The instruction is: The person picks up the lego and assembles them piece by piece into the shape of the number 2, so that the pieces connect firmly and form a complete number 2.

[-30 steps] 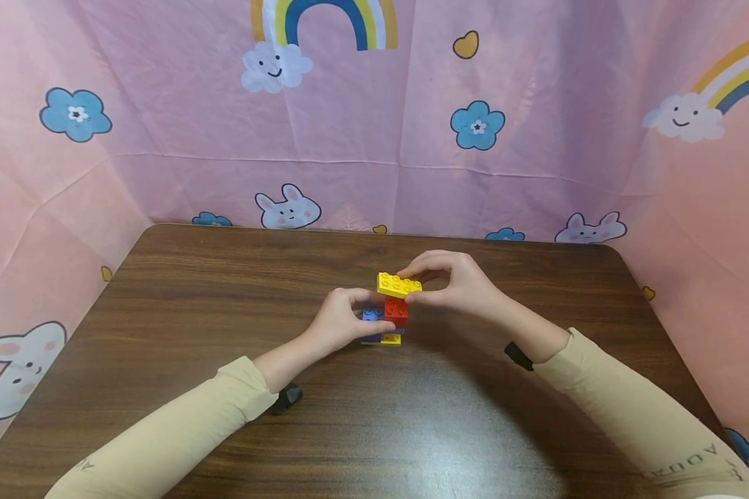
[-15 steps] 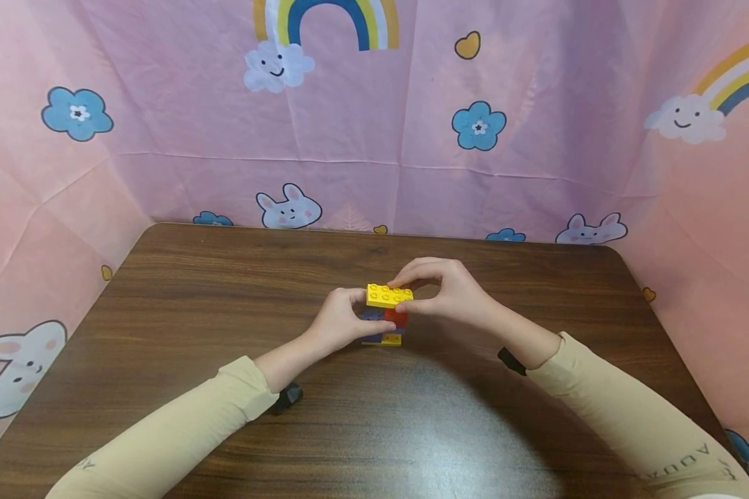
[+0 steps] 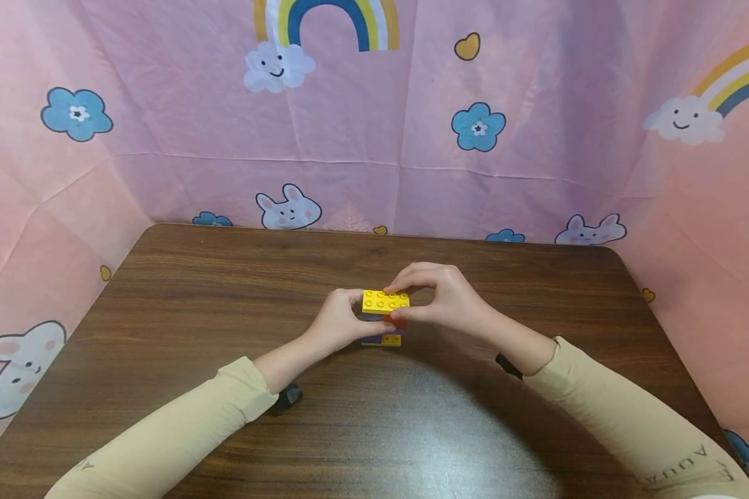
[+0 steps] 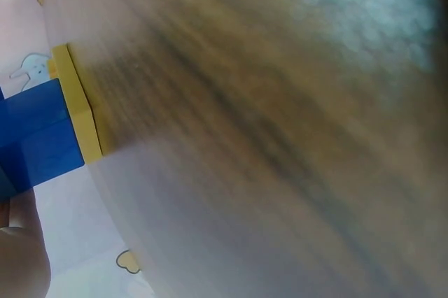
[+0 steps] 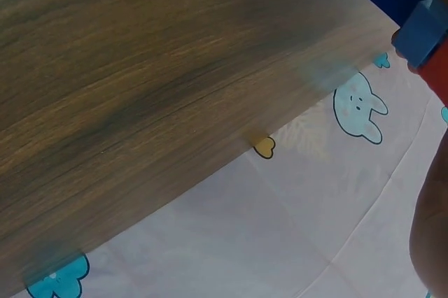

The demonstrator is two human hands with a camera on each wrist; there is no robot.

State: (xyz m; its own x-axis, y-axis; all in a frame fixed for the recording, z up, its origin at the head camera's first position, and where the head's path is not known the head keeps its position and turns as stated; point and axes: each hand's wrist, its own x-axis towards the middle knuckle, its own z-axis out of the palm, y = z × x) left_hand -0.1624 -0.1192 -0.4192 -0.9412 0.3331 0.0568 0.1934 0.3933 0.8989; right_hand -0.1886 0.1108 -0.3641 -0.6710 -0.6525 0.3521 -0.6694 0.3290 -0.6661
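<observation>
A small stack of toy building bricks stands on the table in the head view. At its foot is a yellow brick (image 3: pixel 392 340), with blue bricks (image 4: pixel 35 133) above it. Higher up on the right side sits a red brick (image 5: pixel 437 74). My left hand (image 3: pixel 337 324) grips the stack from the left, thumb in front and fingers behind. A yellow eight-stud brick (image 3: pixel 379 303) lies level over the top, pinched at its right end by my right hand (image 3: pixel 444 301). It hides most of the blue and red bricks from above.
The brown wooden table (image 3: pixel 225 277) reaches back to a pink patterned cloth (image 3: pixel 362 125), which also hangs at both sides. Dark wrist devices show under the left wrist (image 3: pixel 287 399) and the right wrist (image 3: pixel 508 366).
My right hand has brought the yellow eight-stud brick left and down onto the top of the stack, covering more of the red and blue bricks. The left hand has kept its grip in place.
</observation>
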